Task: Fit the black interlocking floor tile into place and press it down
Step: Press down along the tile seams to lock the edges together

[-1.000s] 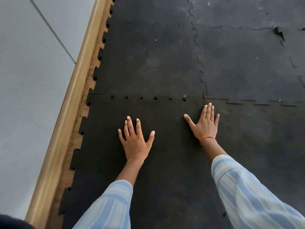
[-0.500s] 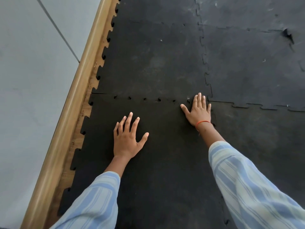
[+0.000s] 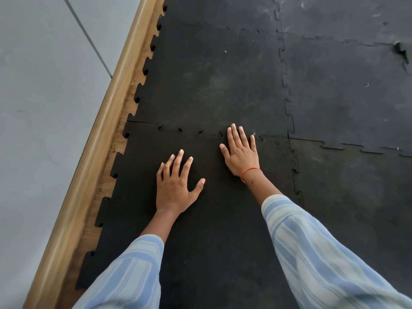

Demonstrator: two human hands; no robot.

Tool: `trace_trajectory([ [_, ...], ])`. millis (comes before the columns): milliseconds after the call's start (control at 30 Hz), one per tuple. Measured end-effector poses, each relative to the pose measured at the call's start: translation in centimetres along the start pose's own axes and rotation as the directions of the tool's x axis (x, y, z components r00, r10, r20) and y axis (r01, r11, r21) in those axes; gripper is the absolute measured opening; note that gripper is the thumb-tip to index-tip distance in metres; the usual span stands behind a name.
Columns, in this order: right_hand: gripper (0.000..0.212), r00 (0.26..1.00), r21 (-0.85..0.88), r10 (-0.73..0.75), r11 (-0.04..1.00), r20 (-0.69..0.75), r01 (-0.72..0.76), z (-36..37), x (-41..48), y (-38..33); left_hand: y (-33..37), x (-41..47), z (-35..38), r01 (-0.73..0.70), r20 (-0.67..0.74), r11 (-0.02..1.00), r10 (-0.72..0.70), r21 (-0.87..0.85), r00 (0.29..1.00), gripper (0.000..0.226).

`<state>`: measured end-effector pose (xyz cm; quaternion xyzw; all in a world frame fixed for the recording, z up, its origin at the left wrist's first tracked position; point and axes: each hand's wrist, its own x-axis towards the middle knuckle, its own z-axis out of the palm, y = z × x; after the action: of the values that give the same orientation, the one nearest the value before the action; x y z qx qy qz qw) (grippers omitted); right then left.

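Note:
The black interlocking floor tile point(image 3: 214, 230) lies flat in the near left of the floor, its toothed far edge meeting the tile beyond it. Small gaps show along that seam point(image 3: 171, 129) on the left part. My left hand point(image 3: 176, 186) rests palm down on the tile, fingers spread. My right hand point(image 3: 242, 152), with an orange band at the wrist, lies flat with its fingertips on the far seam. Neither hand holds anything.
A wooden skirting strip point(image 3: 98, 139) runs diagonally along the left, with a grey wall point(image 3: 44, 108) behind it. More black tiles point(image 3: 345, 90) cover the floor ahead and to the right. A torn spot point(image 3: 401, 51) shows at the far right.
My right hand has slid left along the far seam, from the tile's right corner toward its middle. My left hand has stayed flat on the tile, shifting little.

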<state>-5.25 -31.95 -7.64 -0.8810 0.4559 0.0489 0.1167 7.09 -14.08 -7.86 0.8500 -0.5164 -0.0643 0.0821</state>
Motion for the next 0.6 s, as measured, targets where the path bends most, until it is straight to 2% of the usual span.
trace_trajectory([
  [67, 0.063, 0.999, 0.001, 0.04, 0.999, 0.022, -0.04, -0.5, 0.8, -0.4, 0.0, -0.1, 0.0, -0.002, 0.001, 1.0, 0.002, 0.005, 1.0, 0.07],
  [133, 0.062, 0.999, 0.009, 0.048, 0.999, -0.021, -0.048, -0.3, 0.8, -1.4, 0.0, 0.0, 0.1, -0.007, -0.011, 1.0, 0.007, 0.002, 1.0, 0.069],
  [267, 0.058, 0.982, -0.016, -0.149, 0.989, -0.113, 0.148, 0.9, -1.4, -2.8, -0.4, 0.0, 0.2, 0.005, -0.019, 1.0, -0.006, -0.02, 1.0, 0.068],
  [367, 0.056, 0.977, -0.019, -0.184, 0.983, -0.109, 0.183, 0.8, -1.4, -2.5, -0.4, 1.5, 0.1, 0.016, 0.01, 1.0, -0.016, -0.006, 1.0, 0.069],
  [600, 0.056, 0.974, -0.049, -0.179, 0.984, -0.142, 0.173, 1.0, -1.1, -2.5, -0.9, 8.0, -0.1, -0.143, 0.094, 0.988, 0.137, 0.06, 0.986, 0.065],
])
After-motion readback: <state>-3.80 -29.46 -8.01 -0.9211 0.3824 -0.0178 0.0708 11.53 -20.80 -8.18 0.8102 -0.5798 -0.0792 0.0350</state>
